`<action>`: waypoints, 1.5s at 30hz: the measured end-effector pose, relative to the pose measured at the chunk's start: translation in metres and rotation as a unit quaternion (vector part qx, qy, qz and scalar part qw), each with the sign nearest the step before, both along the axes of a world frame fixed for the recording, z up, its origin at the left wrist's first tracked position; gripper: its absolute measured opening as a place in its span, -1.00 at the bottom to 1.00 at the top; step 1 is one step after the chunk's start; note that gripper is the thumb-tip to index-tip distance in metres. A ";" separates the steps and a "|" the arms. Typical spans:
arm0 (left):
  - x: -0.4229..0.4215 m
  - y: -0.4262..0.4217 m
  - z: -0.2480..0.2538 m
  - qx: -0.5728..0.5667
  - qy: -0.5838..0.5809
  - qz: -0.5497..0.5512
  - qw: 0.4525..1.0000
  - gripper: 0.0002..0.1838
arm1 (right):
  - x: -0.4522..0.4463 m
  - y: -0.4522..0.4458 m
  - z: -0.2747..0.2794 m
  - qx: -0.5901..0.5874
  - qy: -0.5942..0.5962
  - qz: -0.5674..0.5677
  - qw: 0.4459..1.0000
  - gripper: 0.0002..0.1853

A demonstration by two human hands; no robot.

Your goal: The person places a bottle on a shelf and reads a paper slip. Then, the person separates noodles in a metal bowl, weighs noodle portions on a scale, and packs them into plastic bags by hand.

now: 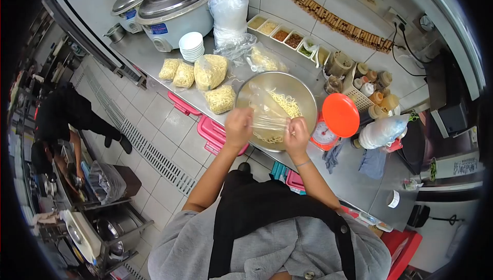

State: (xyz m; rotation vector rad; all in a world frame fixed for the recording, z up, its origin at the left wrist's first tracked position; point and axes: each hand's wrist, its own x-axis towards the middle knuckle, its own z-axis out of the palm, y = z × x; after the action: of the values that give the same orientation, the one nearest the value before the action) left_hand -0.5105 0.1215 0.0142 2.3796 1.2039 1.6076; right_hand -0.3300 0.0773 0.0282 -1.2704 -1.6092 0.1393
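Note:
A clear plastic bag [268, 111] is stretched between my two hands over a large steel bowl [307, 89]. My left hand [239, 127] is closed on one side of the bag, near the bowl's left rim. Opposite it, my right hand [297, 135] grips the other side with curled fingers. Pale noodles [287, 105] lie in the bowl, partly hidden behind the bag. Left of the bowl sit several filled bags of noodles [211, 71]. An orange-red scale [324, 135] with a round pan [341, 116] stands just right of the bowl.
Rice cookers [177, 10], stacked white bowls [191, 44] and a row of seasoning containers [281, 35] line the back. Bottles in a basket [358, 95] and blue cloths [373, 163] are on the right. A co-worker [67, 110] bends at the far left.

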 end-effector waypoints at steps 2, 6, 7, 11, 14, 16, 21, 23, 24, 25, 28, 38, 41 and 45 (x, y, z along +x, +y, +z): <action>-0.015 0.008 0.010 -0.083 -0.190 0.080 0.975 -0.46 | -0.011 -0.003 0.001 0.088 -0.001 -0.007 0.996 -0.73; -0.008 0.012 0.013 -0.325 -0.245 -0.008 0.913 -0.03 | -0.028 -0.014 -0.010 0.059 -0.088 0.004 0.994 -0.75; -0.005 0.008 0.006 -0.270 -0.201 0.001 0.942 0.07 | -0.030 -0.015 -0.021 -0.024 -0.047 -0.025 0.998 -0.75; -0.016 -0.036 0.015 -0.006 -0.096 0.008 0.995 -0.12 | -0.026 -0.013 -0.025 -0.150 0.008 -0.079 0.986 -0.76; -0.017 -0.049 0.021 -0.089 -0.083 -0.254 0.960 -0.47 | -0.027 -0.009 -0.010 -0.189 0.048 -0.068 0.978 -0.77; -0.008 -0.037 0.004 -0.259 -0.112 -0.230 0.931 -0.71 | -0.028 -0.004 0.002 -0.191 0.066 -0.051 0.978 -0.79; 0.015 0.011 -0.023 -0.384 -0.067 -0.231 0.891 -0.71 | -0.037 -0.003 0.016 -0.049 -0.115 0.071 0.990 -0.83; 0.032 0.024 -0.024 -0.527 -0.220 -0.199 0.796 -0.63 | -0.039 -0.005 0.010 -0.060 -0.125 0.089 0.986 -0.85; 0.039 0.025 -0.022 -0.525 -0.220 -0.198 0.798 -0.63 | -0.040 -0.004 0.012 -0.058 -0.125 0.090 0.986 -0.85; 0.047 0.025 -0.019 -0.515 -0.348 -0.253 0.741 -0.57 | -0.039 -0.003 0.015 -0.055 -0.125 0.081 0.987 -0.85; 0.067 0.036 -0.031 -0.463 -0.513 -0.395 0.605 -0.41 | -0.032 -0.007 0.018 -0.071 -0.138 0.088 0.984 -0.86; 0.096 0.050 0.009 -0.388 -0.493 -0.443 0.640 -0.02 | -0.018 -0.027 0.034 -0.050 -0.101 0.143 0.983 -0.82; 0.097 0.046 0.030 -0.374 -0.475 -0.447 0.659 0.10 | -0.009 -0.031 0.035 -0.066 -0.090 0.131 0.985 -0.83; 0.099 0.049 0.051 -0.369 -0.474 -0.455 0.657 0.21 | -0.007 -0.038 0.034 -0.103 -0.125 0.175 0.971 -0.86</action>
State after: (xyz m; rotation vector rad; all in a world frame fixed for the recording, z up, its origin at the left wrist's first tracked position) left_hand -0.4114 0.1706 0.0651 0.9504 0.2009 1.2259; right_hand -0.3368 0.0392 0.0624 -1.1826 -2.0741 0.3873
